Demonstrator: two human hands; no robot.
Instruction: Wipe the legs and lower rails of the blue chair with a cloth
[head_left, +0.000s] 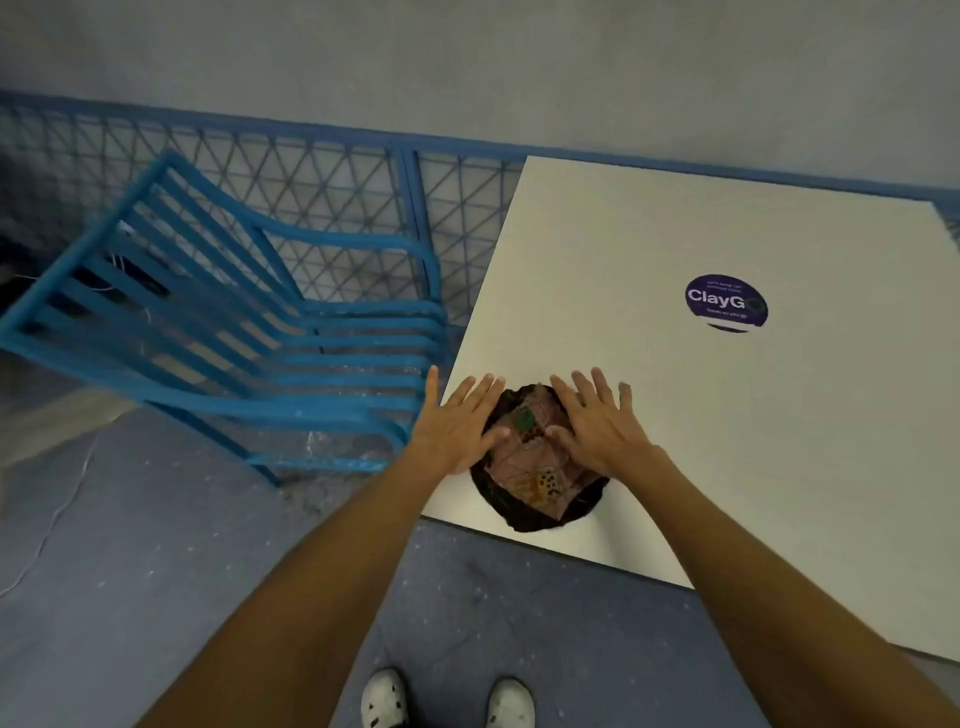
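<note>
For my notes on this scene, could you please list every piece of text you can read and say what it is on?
"ClayG": large white letters on the round purple sticker on the white table; the word's end is unclear.
Small lines above and below it on the sticker: too blurred to read.
Cloth print: no readable text.

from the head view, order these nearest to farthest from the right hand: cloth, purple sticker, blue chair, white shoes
1. cloth: under the right hand, touching it.
2. blue chair: to the left, beside the table.
3. purple sticker and white shoes: too close to call.
</note>
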